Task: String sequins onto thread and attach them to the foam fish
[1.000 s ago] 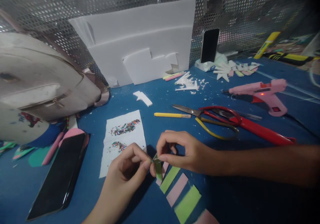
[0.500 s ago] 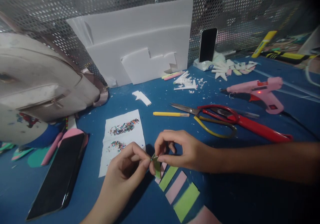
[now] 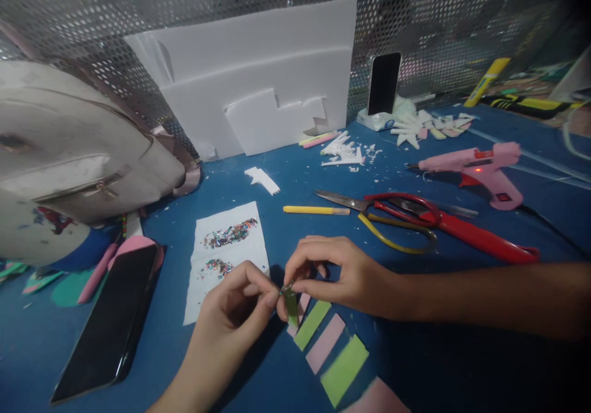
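Observation:
My left hand (image 3: pixel 235 314) and my right hand (image 3: pixel 330 274) meet low in the middle of the blue table, both pinching the top of one small green foam strip (image 3: pixel 290 305) that hangs between the fingertips. Just under it lie several green and pink strips (image 3: pixel 329 351) in a slanted row. A white paper with two heaps of glitter (image 3: pixel 226 247) lies directly to the left of my left thumb.
A black phone (image 3: pixel 108 324) lies at the left front, a pale bag (image 3: pixel 69 154) behind it. Scissors (image 3: pixel 383 213), a red tool (image 3: pixel 471 234), a yellow pen (image 3: pixel 316 210) and a pink glue gun (image 3: pixel 480 167) sit to the right. White foam sheets (image 3: pixel 258 74) lean on the perforated wall, beside a standing phone (image 3: pixel 384 84).
Both hands stay pinched on the green strip; the right hand's fingers have shifted slightly. Nothing else on the table has moved.

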Motion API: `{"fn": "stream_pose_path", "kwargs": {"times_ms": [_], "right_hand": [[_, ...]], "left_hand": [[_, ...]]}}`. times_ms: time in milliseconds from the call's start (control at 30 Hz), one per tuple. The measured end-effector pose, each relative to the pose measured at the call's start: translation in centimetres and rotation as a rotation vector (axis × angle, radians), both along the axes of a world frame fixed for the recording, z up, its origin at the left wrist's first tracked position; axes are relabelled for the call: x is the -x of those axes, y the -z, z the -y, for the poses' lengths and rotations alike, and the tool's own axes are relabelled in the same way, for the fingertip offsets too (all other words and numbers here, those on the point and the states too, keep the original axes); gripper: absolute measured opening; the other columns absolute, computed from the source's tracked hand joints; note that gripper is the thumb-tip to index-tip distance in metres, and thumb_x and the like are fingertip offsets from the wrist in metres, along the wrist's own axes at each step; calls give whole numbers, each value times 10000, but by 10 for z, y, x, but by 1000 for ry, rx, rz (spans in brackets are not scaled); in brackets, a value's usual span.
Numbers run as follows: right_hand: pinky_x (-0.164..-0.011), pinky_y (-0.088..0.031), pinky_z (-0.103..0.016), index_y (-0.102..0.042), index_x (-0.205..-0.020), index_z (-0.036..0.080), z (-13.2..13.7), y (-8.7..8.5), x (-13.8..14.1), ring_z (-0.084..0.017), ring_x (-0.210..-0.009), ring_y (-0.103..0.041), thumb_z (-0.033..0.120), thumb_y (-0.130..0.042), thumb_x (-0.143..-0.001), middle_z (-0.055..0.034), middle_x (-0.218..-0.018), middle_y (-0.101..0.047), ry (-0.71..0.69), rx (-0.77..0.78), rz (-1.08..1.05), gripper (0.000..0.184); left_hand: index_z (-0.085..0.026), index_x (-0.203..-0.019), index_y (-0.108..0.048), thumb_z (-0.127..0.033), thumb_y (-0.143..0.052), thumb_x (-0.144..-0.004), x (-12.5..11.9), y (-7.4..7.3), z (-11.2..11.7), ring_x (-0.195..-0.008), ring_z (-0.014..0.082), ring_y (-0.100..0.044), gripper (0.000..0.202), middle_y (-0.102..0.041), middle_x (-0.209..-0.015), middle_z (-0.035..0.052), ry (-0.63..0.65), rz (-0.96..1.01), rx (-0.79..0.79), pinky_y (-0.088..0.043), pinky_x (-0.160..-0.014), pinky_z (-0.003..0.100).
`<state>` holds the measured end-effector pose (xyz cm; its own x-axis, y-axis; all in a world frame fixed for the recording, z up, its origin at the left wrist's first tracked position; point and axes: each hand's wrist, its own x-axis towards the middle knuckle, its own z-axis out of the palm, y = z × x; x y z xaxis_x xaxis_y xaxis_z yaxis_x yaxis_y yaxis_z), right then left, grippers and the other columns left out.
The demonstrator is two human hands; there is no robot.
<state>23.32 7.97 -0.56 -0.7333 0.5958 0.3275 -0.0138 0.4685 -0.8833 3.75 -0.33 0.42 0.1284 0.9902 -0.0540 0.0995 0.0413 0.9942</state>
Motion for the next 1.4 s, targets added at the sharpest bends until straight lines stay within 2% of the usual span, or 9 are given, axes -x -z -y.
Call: {"fn": "stream_pose_path", "kwargs": {"times_ms": [700,1100,1400], "right_hand": [[-622,-384,-217,-687,-876,170,0,-2,1,-110,-743,-527,203,-637,-878,-6,-788,-630,18,-33,53,59],[-668,-390,-223,-680,-860,166,-1,0,2,-107,-730,-513,209,-632,-890,-1,-783,-626,13,-46,46,71],[-715,-406,-236,-665,-858,166,0,1,3,-112,-751,-522,133,-665,-840,3,-804,-635,7,-91,16,37]], "left_hand": [[-192,-770,-573,-223,-578,-924,0,-1,1,-680,89,-618,157,-652,-690,-28,7,12,6,-466,-672,188],[-182,-746,-568,-227,-595,-908,-1,-3,1,-639,101,-607,170,-638,-659,-19,-8,4,10,-473,-648,204],[-188,-765,-568,-214,-587,-914,0,-1,0,-664,94,-621,153,-654,-675,-26,-9,10,0,-462,-651,187]]}}
